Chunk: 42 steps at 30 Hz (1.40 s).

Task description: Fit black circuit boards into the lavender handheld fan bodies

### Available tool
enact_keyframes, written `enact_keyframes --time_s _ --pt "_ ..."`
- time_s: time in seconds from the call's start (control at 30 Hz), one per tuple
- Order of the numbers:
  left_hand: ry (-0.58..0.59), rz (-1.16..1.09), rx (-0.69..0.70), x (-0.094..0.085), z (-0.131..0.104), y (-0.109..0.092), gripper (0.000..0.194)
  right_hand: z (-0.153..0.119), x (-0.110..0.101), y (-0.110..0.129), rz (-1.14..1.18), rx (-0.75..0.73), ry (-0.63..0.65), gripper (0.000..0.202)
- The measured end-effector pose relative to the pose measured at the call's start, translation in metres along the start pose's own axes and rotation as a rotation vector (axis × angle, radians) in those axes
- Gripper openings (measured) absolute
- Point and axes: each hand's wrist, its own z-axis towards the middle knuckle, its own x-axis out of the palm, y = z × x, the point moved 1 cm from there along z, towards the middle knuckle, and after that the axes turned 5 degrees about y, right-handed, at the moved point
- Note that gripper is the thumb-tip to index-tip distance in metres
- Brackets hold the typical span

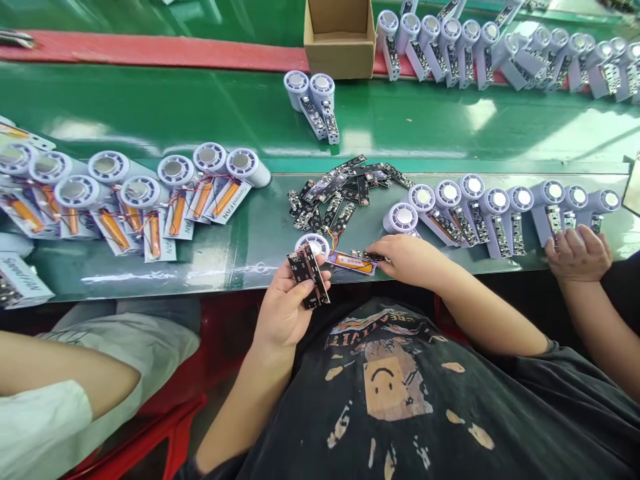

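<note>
My left hand [290, 300] is closed on black circuit boards [306, 272], held over the table's front edge. Just behind them a lilac fan unit [313, 245] lies with its handle open, showing an orange battery strip [353, 262] and thin coloured wires [334, 235]. At the right end of that handle, my right hand [403, 259] has its fingers pinched on a small dark circuit board [374, 256]. A loose pile of circuit boards [345, 190] lies behind the fan. Another fan unit [400, 218] stands close behind my right hand.
Rows of fan units line the left [175, 171] and right [497, 200] of the table [200, 280]. Two more [321, 85] stand on the green surface, near a cardboard box [340, 57]. A person's hand [577, 255] touches units at right; another person's arm [65, 373] is at left.
</note>
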Motion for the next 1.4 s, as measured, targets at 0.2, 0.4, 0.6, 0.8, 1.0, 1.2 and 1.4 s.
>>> enact_keyframes --time_s 0.2,0.4,0.6,0.8,1.0,1.2,1.4 --pt "-0.033 -0.014 -0.019 0.003 -0.002 0.006 0.044 0.014 -0.007 0.007 0.083 0.172 -0.097 0.028" --pt "-0.071 0.026 0.000 -0.008 -0.006 0.010 0.048 0.023 0.005 0.018 0.004 0.257 -0.227 0.028" --pt "-0.154 0.036 -0.011 -0.023 -0.007 0.021 0.043 0.015 0.030 0.034 -0.104 -0.285 -0.407 0.025" --pt "-0.181 0.167 0.090 -0.029 -0.006 0.034 0.051 0.030 0.046 0.041 -0.112 -0.263 -0.414 0.039" --pt "-0.277 0.347 0.301 -0.058 0.013 0.022 0.050 0.031 0.040 0.035 -0.189 -0.317 -0.469 0.026" --pt "-0.316 0.734 0.465 -0.080 0.053 0.004 0.048 0.028 0.039 0.034 -0.292 -0.436 -0.570 0.028" --pt "-0.326 0.995 0.481 -0.075 0.080 -0.010 0.037 0.034 0.041 0.034 -0.327 -0.393 -0.551 0.021"
